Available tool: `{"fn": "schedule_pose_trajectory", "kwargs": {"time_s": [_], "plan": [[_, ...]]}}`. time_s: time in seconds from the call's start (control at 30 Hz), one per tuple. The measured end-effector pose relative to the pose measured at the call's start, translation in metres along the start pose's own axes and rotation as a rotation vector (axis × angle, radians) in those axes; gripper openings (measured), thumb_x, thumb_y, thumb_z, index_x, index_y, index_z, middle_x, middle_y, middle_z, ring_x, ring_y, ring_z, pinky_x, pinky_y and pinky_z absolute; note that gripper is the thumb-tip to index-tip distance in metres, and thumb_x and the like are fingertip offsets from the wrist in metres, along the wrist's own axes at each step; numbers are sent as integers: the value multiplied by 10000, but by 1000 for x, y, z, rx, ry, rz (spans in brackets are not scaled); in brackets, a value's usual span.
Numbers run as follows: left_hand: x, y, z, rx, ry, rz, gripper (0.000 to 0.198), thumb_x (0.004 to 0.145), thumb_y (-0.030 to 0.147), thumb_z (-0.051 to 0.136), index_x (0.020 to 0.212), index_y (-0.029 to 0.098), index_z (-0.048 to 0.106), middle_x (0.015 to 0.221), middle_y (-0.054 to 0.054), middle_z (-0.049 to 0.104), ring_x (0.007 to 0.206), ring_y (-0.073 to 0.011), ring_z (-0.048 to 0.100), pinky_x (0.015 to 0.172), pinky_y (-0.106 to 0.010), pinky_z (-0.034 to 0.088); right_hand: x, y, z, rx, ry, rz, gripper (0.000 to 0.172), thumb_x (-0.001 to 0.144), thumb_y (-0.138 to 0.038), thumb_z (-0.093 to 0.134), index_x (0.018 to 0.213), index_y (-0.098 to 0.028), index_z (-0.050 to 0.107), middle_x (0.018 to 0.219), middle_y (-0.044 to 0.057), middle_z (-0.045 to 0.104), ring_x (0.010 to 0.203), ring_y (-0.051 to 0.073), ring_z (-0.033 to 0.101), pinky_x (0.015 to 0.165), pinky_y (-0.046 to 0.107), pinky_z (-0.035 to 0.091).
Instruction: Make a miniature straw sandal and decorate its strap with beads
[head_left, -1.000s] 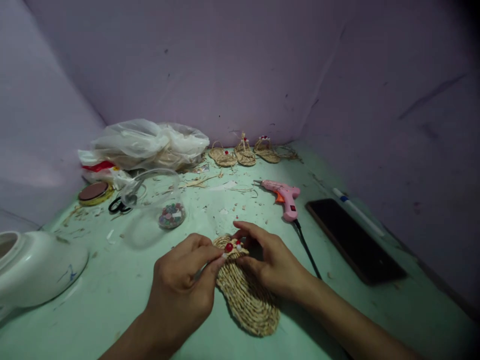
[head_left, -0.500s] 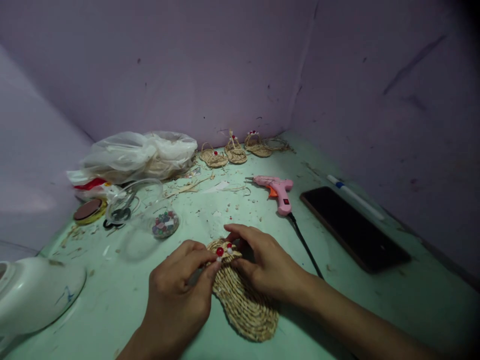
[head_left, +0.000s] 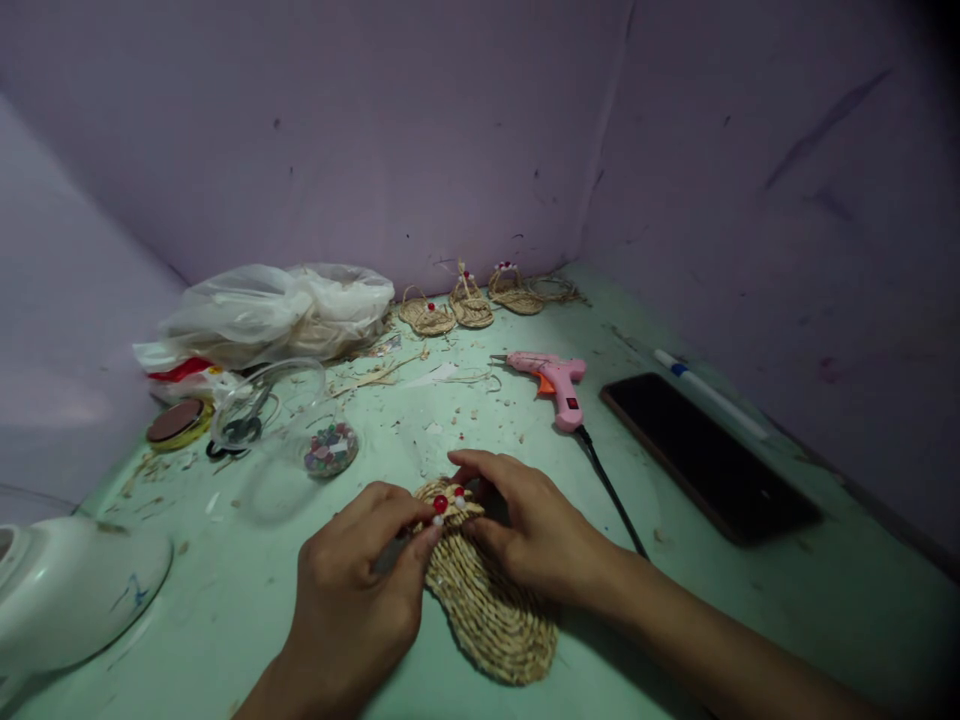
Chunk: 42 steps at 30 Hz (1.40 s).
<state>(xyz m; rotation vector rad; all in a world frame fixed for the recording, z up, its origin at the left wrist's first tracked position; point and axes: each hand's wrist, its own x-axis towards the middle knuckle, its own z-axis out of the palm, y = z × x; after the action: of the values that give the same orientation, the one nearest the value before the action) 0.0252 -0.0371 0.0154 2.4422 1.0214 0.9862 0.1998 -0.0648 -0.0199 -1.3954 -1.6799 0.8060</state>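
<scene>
A woven straw slipper (head_left: 499,620) lies on the pale green table, its toe end away from me. Red beads and white beads sit on the strap across its front, among them a larger red bead (head_left: 440,504) on the left. My left hand (head_left: 367,560) is closed, thumb and index fingertips pressed at a white bead (head_left: 438,521) just under that red one. Curved around the right side of the strap, my right hand (head_left: 532,525) grips the slipper between thumb and fingers. Its lower fingers are partly hidden.
A pink glue gun (head_left: 559,385) with a black cord lies beyond my right hand, beside a phone (head_left: 705,455) and a white marker (head_left: 709,393). Left are a dish of beads (head_left: 331,449), scissors (head_left: 238,435), a plastic bag (head_left: 277,310) and a white lamp-like base (head_left: 82,590). Small straw slippers (head_left: 471,305) stand behind.
</scene>
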Motion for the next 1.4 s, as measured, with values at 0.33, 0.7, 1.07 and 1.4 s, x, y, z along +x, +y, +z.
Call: {"fn": "schedule_pose_trajectory", "kwargs": {"time_s": [0.33,0.7,1.07,1.4], "plan": [[0,0,-5,67,26,73,111,778,104,588,829,201,605,771,8,594,674,-92,567,582,-192,452,0,-3,-2,-24,-11,19,547,715,-74,589,1249,-141,491,1102,120,621,982,222,560,888,414,440],[-3,-1,-1,106,26,93,137,767,67,570,830,185,596,846,-39,541,791,-166,547,667,-303,462,0,-1,-1,-24,1,5,551,710,-57,581,1243,-164,493,1101,107,630,987,223,563,888,409,438],[-2,-3,2,149,30,143,189,760,36,586,889,173,596,873,-42,523,831,-178,504,709,-356,424,-1,-3,-2,-42,-2,8,543,716,-69,583,1246,-146,493,1095,110,632,971,222,565,875,404,446],[4,1,-6,302,-31,244,152,782,48,527,871,165,567,859,-68,533,849,-221,490,759,-423,386,-1,-3,-2,-34,-1,7,550,709,-66,586,1243,-159,494,1088,112,633,971,220,565,880,416,438]]}}
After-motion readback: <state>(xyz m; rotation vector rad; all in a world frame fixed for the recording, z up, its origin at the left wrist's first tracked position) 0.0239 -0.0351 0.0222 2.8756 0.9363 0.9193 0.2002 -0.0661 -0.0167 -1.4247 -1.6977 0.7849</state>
